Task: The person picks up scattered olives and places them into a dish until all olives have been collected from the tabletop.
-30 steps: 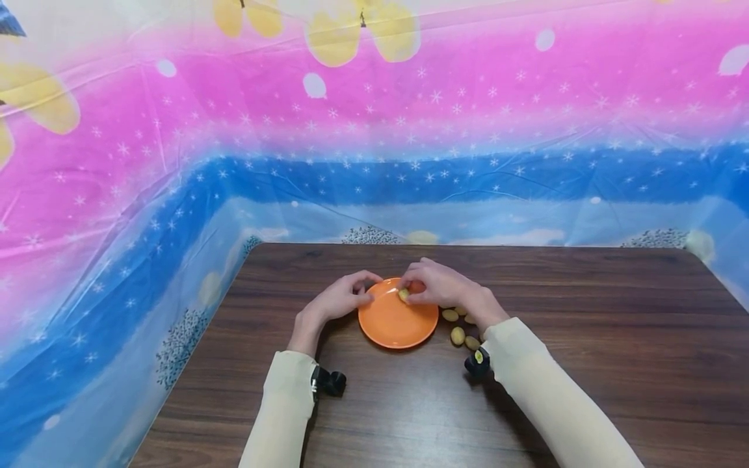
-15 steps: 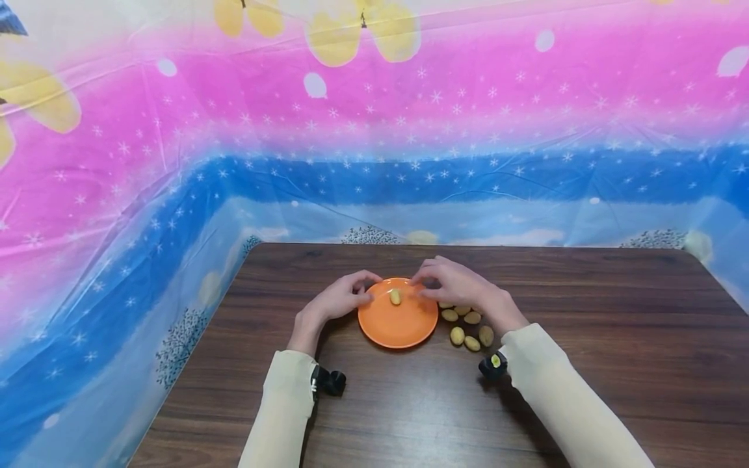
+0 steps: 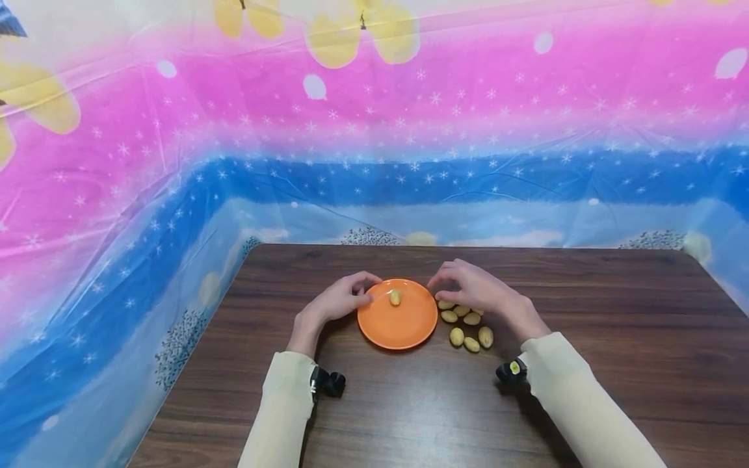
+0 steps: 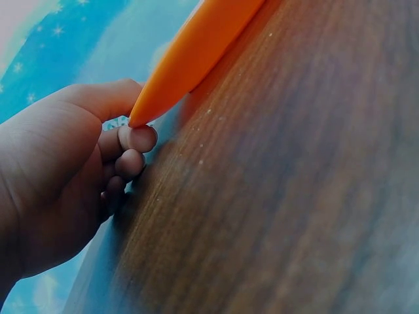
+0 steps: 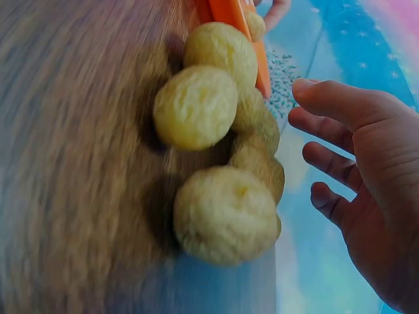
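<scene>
An orange plate [image 3: 400, 328] lies on the table with one small potato [image 3: 395, 298] near its far side. My left hand [image 3: 339, 298] pinches the plate's left rim; in the left wrist view the thumb is above the rim [image 4: 177, 72] and the fingers are under it. Just off the plate's right side, my right hand [image 3: 476, 286] hovers by several small potatoes [image 3: 456, 337], holding nothing. The right wrist view shows its fingers loosely bent and apart from the nearest potato [image 5: 226, 216]. Part of the potato group is hidden beneath the right hand in the head view.
The brown wooden table [image 3: 409, 416] reaches back to a patterned cloth backdrop [image 3: 374, 130] along its far and left sides. A dark wrist camera [image 3: 330, 383] is strapped to the left wrist, and another camera [image 3: 511, 370] to the right.
My right hand set a potato on the plate, let go and moved right, over the edge of the potato group. The left hand and the plate have stayed in place.
</scene>
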Available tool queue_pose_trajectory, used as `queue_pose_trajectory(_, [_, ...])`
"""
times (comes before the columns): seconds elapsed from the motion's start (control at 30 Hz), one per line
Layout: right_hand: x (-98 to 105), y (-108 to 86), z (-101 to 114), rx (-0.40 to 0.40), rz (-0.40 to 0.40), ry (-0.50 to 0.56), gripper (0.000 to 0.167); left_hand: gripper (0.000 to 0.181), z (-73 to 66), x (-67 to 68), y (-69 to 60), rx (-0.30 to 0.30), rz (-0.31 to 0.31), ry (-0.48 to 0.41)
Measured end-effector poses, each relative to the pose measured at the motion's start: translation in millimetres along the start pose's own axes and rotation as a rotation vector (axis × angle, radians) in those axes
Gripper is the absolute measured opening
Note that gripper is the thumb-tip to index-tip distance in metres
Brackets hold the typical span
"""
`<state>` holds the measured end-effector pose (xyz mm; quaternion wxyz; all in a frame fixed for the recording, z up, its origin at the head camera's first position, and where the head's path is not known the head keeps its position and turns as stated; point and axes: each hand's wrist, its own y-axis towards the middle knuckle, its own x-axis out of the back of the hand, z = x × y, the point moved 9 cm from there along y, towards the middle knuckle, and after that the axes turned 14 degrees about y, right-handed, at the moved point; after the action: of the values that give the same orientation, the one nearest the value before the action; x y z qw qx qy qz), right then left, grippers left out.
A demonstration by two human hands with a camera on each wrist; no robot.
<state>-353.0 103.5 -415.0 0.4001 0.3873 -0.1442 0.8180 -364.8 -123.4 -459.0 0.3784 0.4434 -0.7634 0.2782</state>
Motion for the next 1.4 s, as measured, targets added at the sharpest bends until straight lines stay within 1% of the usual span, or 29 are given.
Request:
queue_pose_trajectory(0.33, [6,-13.8,-9,0.008,-0.018,0.007,0.024,0.037,-2.4,0.8,-1.0,-0.009,-0.003,0.003])
queue_pose_trajectory(0.57, [8,-21.0,-15,0.001,-0.018,0.013,0.023,0.036,-1.0,-0.1,-0.5,-0.008,-0.003,0.001])
queue_pose_trajectory(1.13, [14,-29.1,-26,-0.008,-0.053,0.027,0.025,0.036,0.0,0.1,-0.6,-0.001,-0.010,0.000])
queue_pose_trajectory(1.4, [16,-30.1,-35,-0.046,-0.042,0.050,0.025,0.037,-1.4,0.6,-0.6,-0.009,-0.008,0.002])
